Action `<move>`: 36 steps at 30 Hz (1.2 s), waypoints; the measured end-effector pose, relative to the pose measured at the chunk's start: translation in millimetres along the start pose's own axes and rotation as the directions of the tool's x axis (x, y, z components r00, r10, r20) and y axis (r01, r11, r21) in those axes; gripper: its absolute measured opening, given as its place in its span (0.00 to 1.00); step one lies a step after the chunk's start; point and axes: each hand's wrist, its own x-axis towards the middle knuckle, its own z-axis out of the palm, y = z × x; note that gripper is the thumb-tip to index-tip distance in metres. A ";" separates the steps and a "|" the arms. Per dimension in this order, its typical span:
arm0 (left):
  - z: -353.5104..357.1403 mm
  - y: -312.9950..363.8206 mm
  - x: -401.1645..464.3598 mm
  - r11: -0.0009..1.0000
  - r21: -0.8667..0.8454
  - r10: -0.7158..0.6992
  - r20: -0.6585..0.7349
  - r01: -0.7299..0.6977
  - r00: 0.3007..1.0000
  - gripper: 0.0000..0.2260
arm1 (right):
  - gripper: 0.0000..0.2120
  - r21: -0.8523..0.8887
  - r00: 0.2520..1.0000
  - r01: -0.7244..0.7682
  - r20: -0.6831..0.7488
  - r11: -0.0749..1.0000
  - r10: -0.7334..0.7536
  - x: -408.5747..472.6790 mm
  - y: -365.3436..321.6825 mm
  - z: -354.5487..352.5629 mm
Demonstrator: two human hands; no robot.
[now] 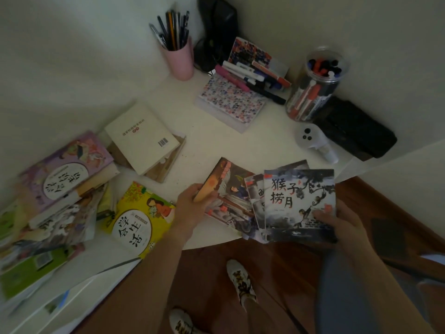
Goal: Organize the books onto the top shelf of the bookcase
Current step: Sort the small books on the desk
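A person's right hand (337,225) is gripping a fanned stack of thin books (298,203) over the desk (204,136) edge, while the left hand (195,203) is pinching the leftmost book (231,189), pink pen cup (179,61) beyond.

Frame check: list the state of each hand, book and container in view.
Left hand: grips orange-edged picture book.
Right hand: holds fanned monkey picture book.
Yellow book: closed, flat.
Cream book: face down.
Pink pen cup: upright, full.
Marker jar: upright, uncapped.
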 end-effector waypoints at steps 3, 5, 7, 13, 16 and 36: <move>-11.1 20.0 24.5 0.998 0.036 0.050 -0.016 -0.049 0.999 0.10 | 0.11 -0.073 0.992 0.065 0.117 0.995 -0.056 13.1 -18.3 10.9; -11.8 36.1 34.2 0.993 -0.113 -0.041 -0.019 0.038 0.999 0.11 | 0.10 -0.149 0.984 0.105 0.155 0.983 -0.082 29.5 -26.5 23.9; -10.1 43.5 38.4 0.952 -0.280 -0.105 0.079 0.123 0.991 0.05 | 0.10 -0.194 0.987 0.119 0.130 0.974 -0.095 49.8 -30.4 37.6; 0.2 24.3 31.0 0.913 -0.392 -0.096 0.068 0.115 0.993 0.13 | 0.14 -0.335 0.990 0.140 0.075 0.932 -0.122 86.8 -33.6 73.7; 4.8 17.3 31.3 0.941 -0.336 -0.031 -0.016 0.024 0.999 0.13 | 0.18 -0.378 0.989 0.146 0.063 0.914 -0.133 92.7 -31.5 85.6; 8.7 2.5 30.2 0.783 -0.619 -0.192 -0.165 0.050 0.968 0.39 | 0.19 -0.123 0.984 0.113 -0.123 0.986 -0.128 81.2 -24.7 62.1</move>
